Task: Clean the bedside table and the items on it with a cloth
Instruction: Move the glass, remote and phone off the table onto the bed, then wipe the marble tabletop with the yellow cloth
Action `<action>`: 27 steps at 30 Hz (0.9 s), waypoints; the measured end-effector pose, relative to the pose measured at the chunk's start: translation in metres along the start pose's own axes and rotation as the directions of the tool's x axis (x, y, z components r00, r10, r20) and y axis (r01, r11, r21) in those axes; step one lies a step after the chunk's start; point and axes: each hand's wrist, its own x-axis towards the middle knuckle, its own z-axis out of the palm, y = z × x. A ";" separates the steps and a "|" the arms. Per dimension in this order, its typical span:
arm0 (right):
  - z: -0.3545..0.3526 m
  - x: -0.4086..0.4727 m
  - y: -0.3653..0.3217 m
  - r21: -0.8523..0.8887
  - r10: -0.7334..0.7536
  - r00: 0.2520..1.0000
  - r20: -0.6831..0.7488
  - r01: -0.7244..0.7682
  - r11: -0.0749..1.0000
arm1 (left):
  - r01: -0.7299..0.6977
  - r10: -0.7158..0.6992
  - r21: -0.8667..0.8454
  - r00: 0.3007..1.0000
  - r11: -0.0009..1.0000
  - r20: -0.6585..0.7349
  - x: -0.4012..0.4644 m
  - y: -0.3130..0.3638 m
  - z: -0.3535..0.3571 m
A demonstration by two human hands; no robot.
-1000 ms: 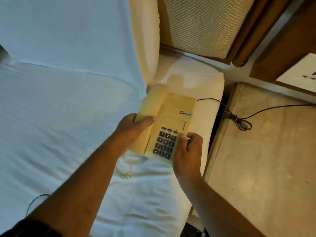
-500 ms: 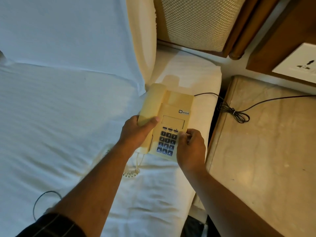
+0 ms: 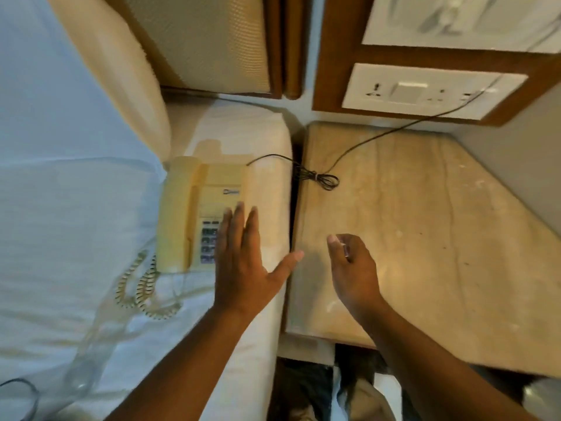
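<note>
A cream desk telephone (image 3: pixel 194 208) lies on the white bed, handset on its cradle, coiled cord (image 3: pixel 142 287) trailing toward me. My left hand (image 3: pixel 246 262) hovers flat over the phone's right side with fingers spread, covering part of the keypad and holding nothing. My right hand (image 3: pixel 352 265) is over the left part of the beige marble bedside table (image 3: pixel 425 232), fingers loosely curled and empty. No cloth is in view.
A black phone cable (image 3: pixel 321 177) runs from the phone across the gap and over the table to the wall socket panel (image 3: pixel 425 89). A pillow (image 3: pixel 121 71) and padded headboard (image 3: pixel 206 41) sit behind the phone. A dark gap separates bed and table.
Both hands have let go of the telephone, which now rests on the bed. My right hand has moved right over the table; the view has swung right.
</note>
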 end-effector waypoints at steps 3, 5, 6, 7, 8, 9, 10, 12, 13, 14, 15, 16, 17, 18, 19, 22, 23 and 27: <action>-0.048 -0.015 0.034 -0.030 0.061 0.997 -0.057 -0.063 0.998 | -0.008 0.036 -0.103 0.959 0.995 0.280 -0.020 0.034 0.021; -0.076 -0.029 0.055 -0.066 0.091 0.994 -0.066 -0.095 0.993 | 0.003 0.041 -0.108 0.912 0.994 0.409 -0.038 0.045 0.034; -0.089 -0.038 0.067 -0.090 0.098 0.993 -0.064 -0.104 0.991 | 0.009 0.035 -0.097 0.893 0.995 0.449 -0.048 0.048 0.040; -0.097 -0.047 0.078 -0.123 0.097 0.994 -0.050 -0.103 0.987 | 0.017 0.021 -0.075 0.878 0.997 0.477 -0.058 0.049 0.045; -0.103 -0.058 0.092 -0.163 0.096 0.995 -0.019 -0.098 0.982 | 0.016 0.006 -0.040 0.870 0.999 0.493 -0.070 0.049 0.052; -0.105 -0.068 0.104 -0.205 0.090 0.996 0.021 -0.084 0.975 | 0.004 -0.004 0.002 0.869 1.000 0.495 -0.080 0.046 0.059; -0.104 -0.078 0.116 -0.243 0.081 0.995 0.066 -0.063 0.968 | -0.017 -0.010 0.051 0.875 0.999 0.485 -0.088 0.043 0.065; -0.099 -0.098 0.144 -0.315 0.028 0.988 0.150 0.021 0.949 | -0.080 0.003 0.144 0.884 0.986 0.468 -0.105 0.039 0.080; -0.095 -0.104 0.156 -0.349 0.002 0.983 0.182 0.063 0.935 | -0.111 0.017 0.175 0.886 0.978 0.464 -0.111 0.037 0.085; -0.091 -0.109 0.167 -0.381 -0.018 0.978 0.209 0.098 0.920 | -0.140 0.034 0.197 0.886 0.970 0.462 -0.116 0.039 0.089; -0.088 -0.114 0.179 -0.410 -0.022 0.973 0.231 0.118 0.905 | -0.167 0.050 0.213 0.883 0.963 0.467 -0.124 0.041 0.095; -0.086 -0.116 0.186 -0.445 -0.005 0.969 0.248 0.119 0.888 | -0.184 0.059 0.222 0.877 0.957 0.477 -0.129 0.044 0.100; -0.085 -0.117 0.191 -0.480 0.029 0.964 0.265 0.106 0.871 | -0.197 0.064 0.228 0.873 0.954 0.484 -0.132 0.046 0.105; -0.083 -0.119 0.199 -0.512 0.064 0.955 0.288 0.097 0.853 | -0.207 0.069 0.237 0.871 0.949 0.487 -0.136 0.048 0.110; -0.082 -0.120 0.205 -0.544 0.090 0.945 0.314 0.101 0.833 | -0.210 0.069 0.242 0.872 0.947 0.485 -0.138 0.050 0.115; -0.079 -0.116 0.224 -0.619 0.121 0.913 0.390 0.163 0.768 | -0.202 0.052 0.270 0.879 0.941 0.475 -0.137 0.055 0.124; -0.077 -0.113 0.229 -0.634 0.122 0.906 0.406 0.183 0.751 | -0.203 0.048 0.284 0.881 0.937 0.471 -0.136 0.056 0.127; -0.064 -0.100 0.240 -0.655 0.044 0.902 0.429 0.278 0.703 | -0.300 0.114 0.307 0.857 0.903 0.502 -0.129 0.059 0.141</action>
